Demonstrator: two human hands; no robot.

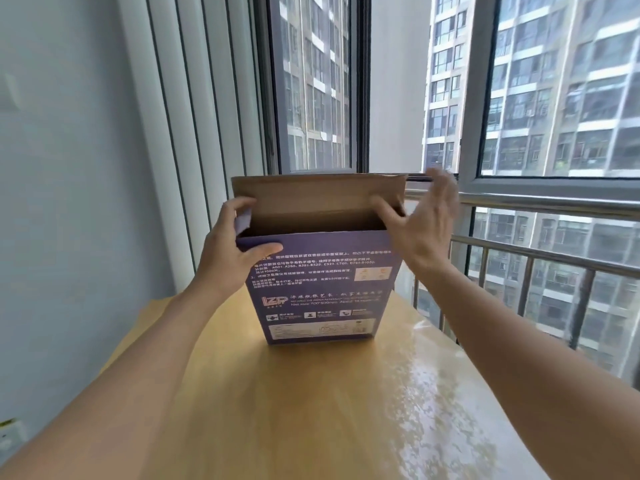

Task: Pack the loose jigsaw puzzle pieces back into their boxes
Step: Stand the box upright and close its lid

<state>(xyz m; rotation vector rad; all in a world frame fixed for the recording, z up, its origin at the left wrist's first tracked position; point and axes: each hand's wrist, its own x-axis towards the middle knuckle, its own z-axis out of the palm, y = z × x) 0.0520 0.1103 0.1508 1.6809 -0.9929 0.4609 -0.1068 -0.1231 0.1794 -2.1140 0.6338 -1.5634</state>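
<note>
Upright, the puzzle box (320, 282) stands mouth-up; left hand (230, 251) grips its 9 o'clock corner, right hand (424, 223) spread loose at 3 o'clock

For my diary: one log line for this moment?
box: upright, top open | left hand: grips box corner | right hand: open beside flap

A purple puzzle box (320, 289) stands upright on the wooden table (311, 410), its top open and the brown lid flap (317, 195) raised. The left hand (230, 251) grips the box's upper left corner. The right hand (420, 223), fingers spread, touches the upper right edge beside the window railing (540, 258).
</note>
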